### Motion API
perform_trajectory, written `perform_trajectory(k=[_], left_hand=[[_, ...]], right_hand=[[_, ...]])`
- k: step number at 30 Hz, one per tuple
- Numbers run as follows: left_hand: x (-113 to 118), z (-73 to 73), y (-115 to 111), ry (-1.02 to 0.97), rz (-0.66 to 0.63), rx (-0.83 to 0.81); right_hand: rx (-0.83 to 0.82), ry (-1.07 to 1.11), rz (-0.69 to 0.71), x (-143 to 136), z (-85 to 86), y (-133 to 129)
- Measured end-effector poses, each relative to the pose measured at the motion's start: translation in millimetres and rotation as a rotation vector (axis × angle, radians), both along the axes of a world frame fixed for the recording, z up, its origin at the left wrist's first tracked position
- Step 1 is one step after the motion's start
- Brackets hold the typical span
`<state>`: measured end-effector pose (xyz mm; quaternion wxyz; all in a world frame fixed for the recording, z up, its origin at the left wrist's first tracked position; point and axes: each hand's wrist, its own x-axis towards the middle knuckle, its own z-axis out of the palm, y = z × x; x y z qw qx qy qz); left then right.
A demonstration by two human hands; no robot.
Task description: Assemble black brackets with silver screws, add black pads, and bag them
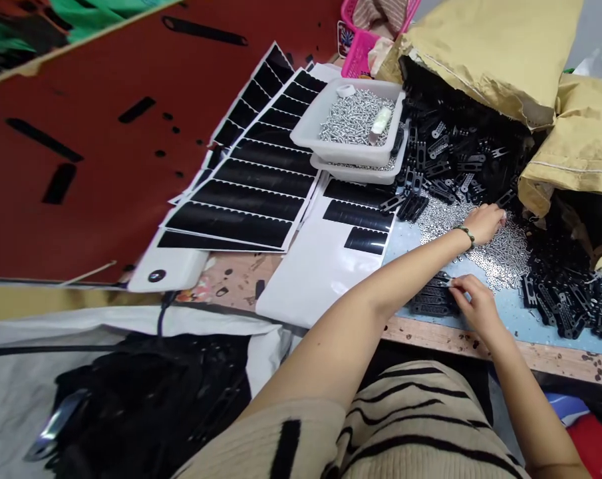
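My left hand (484, 224) reaches across to the heap of small silver metal pins (505, 256). Its fingers are closed at the heap's far edge, and a whitish spot shows at the fingertips; what they hold is unclear. Nearer the table's front edge, my right hand (475, 303) pinches a small metal piece (444, 283) between thumb and finger. That piece is at the upper end of a row of flat black slotted plastic parts (433, 305) lying side by side. More loose black parts (555, 306) are piled to the right.
Two stacked white tubs (305, 136) of silver pins stand behind, beside sheets of black labels (253, 176). Yellow sacks (500, 46) spill black parts at the back right. A pink basket (355, 56) is at the rear, and a bag of black pieces (146, 399) sits lower left.
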<state>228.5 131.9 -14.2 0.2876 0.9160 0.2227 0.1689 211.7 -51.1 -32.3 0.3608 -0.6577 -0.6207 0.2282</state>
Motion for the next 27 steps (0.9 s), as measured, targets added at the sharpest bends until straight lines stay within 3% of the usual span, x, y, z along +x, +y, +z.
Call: perform_trajectory(k=[5, 8, 11, 13, 16, 21, 23, 25, 27], left_hand=[[-43, 16.6, -4, -0.169, 0.011, -0.137], [-91, 23.0, -19, -0.324, 0.084, -0.326], [-145, 22.5, -44, -0.33, 0.162, -0.482], [-175, 18.3, -62, -0.297, 0.136, -0.517], [-199, 6.7, -87, -0.221, 0.088, -0.387], [-196, -18.3, -105, -0.148, -0.039, 0.003], [-192, -25.4, -106, -0.134, -0.054, 0.15], [-191, -29.6, -106, -0.125, -0.057, 0.254], [-192, -31.2, -106, -0.131, -0.061, 0.305]], right_hand=[[-0.022, -0.117, 0.107, -3, -0.1, -3], [-0.012, -0.165, 0.118, -4, -2.8, -6], [0.016, -0.226, 0.134, -4, -6.1, -7], [0.036, -0.276, 0.128, -5, -8.4, -8], [0.054, -0.309, 0.137, -7, -10.2, -11], [0.029, -0.253, 0.121, 6, -3.2, -10], [0.064, -0.253, -0.019, 28, -0.6, -1], [0.135, -0.302, -0.255, 57, -1.5, 14], [0.153, -0.323, -0.356, 82, -6.2, 31]])
